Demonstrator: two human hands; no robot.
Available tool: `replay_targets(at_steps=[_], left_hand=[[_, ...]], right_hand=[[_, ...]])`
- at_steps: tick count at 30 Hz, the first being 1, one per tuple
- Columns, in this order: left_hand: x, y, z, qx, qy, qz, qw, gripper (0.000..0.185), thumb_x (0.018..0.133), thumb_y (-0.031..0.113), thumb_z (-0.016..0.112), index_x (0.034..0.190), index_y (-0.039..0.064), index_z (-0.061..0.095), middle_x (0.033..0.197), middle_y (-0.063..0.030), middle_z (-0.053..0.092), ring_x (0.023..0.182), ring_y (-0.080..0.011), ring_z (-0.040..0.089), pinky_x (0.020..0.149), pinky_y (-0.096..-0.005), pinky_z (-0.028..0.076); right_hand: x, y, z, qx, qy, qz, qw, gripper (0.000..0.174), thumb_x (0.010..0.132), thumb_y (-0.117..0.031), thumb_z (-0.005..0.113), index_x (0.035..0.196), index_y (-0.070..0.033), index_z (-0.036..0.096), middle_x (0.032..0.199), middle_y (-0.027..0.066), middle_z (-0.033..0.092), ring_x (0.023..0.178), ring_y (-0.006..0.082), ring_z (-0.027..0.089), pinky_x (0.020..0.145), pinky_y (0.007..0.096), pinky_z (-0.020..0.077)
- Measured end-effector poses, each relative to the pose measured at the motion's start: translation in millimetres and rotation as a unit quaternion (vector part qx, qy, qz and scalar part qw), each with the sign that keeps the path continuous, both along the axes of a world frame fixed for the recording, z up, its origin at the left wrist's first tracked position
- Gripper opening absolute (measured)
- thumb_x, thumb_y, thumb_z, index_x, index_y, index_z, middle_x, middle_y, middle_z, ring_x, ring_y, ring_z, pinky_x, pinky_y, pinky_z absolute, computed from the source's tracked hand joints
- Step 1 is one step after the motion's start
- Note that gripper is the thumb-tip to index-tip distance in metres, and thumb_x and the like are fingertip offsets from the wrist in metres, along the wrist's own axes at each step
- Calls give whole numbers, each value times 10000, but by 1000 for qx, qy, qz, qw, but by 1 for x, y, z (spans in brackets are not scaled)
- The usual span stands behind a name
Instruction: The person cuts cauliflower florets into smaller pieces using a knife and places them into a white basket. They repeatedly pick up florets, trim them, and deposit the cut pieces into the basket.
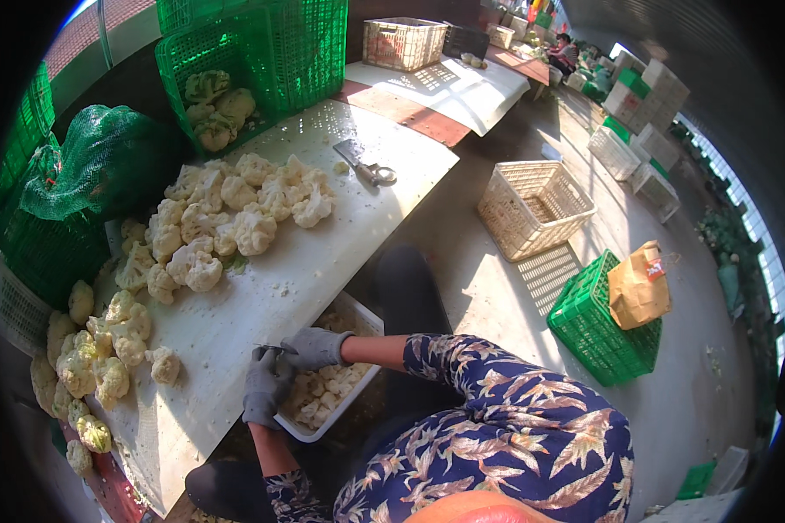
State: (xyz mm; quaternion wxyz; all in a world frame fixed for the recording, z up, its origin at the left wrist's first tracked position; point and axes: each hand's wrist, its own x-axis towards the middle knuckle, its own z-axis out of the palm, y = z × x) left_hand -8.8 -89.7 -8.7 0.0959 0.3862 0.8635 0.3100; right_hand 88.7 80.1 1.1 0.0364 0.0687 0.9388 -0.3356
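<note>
My left hand point(266, 387), in a grey glove, is at the table's front edge above a white plastic tub point(311, 434). Against its fingers rests my right hand point(315, 348), also gloved. A thin dark tool, perhaps a small knife, shows between them; which hand grips it cannot be made out. Small cauliflower florets point(320, 395) fill much of the tub. On the white tabletop point(288, 281) lies a large pile of cauliflower pieces point(239, 196), with more cauliflower heads point(98, 353) at its left end. A cleaver point(365, 163) with a ring-ended handle lies beyond the pile.
Green plastic crates point(255, 72) stand at the back, one holding cauliflower. A green mesh sack point(98, 163) is at the left. On the floor at right are a cream crate point(536, 209) and a green crate point(602, 327) bearing a paper bag point(640, 285). A person point(564, 55) sits far off.
</note>
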Motion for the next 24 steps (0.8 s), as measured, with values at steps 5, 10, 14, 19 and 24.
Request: replay_targets(at_steps=[5, 10, 14, 19, 24], left_hand=[[-71, -52, 15, 52, 283, 345, 894, 475, 930, 307, 651, 1360, 109, 612, 1404, -213, 561, 1287, -357, 532, 1057, -442, 441], [-119, -74, 34, -81, 178, 380, 904, 579, 890, 391, 661, 1440, 237, 565, 1615, -155, 330, 1470, -331, 345, 1218, -507, 202], [-135, -95, 11, 98, 263, 414, 866, 547, 866, 362, 694, 1372, 170, 614, 1280, -185, 607, 1203, -372, 533, 1056, -454, 421], [-166, -133, -15, 345, -124, 258, 894, 384, 945, 332, 662, 1166, 20, 708, 919, -179, 705, 982, -314, 666, 896, -390, 509], [-122, -116, -22, 326, -78, 253, 907, 352, 952, 242, 645, 1260, 73, 669, 1322, -180, 580, 1190, -289, 594, 1017, -356, 486]], right_hand=[[35, 10, 13, -108, -121, -32, 986, 287, 939, -244, 514, 942, 19, 630, 817, 166, 711, 736, 243, 722, 720, 386, 569], [40, 0, 14, -295, -29, -57, 953, 269, 950, -249, 528, 991, -4, 630, 835, 104, 679, 730, 190, 683, 691, 336, 567], [46, -10, 7, -386, -58, -59, 919, 336, 1027, -301, 499, 1180, -19, 599, 894, 74, 662, 759, 155, 680, 684, 306, 558], [48, -10, 6, -393, -117, -83, 908, 394, 1019, -350, 529, 1264, -49, 601, 798, 91, 689, 645, 132, 668, 569, 256, 503], [33, -30, 2, -316, -91, -99, 939, 358, 1018, -342, 524, 1155, -30, 632, 791, 102, 697, 664, 141, 679, 599, 297, 491]])
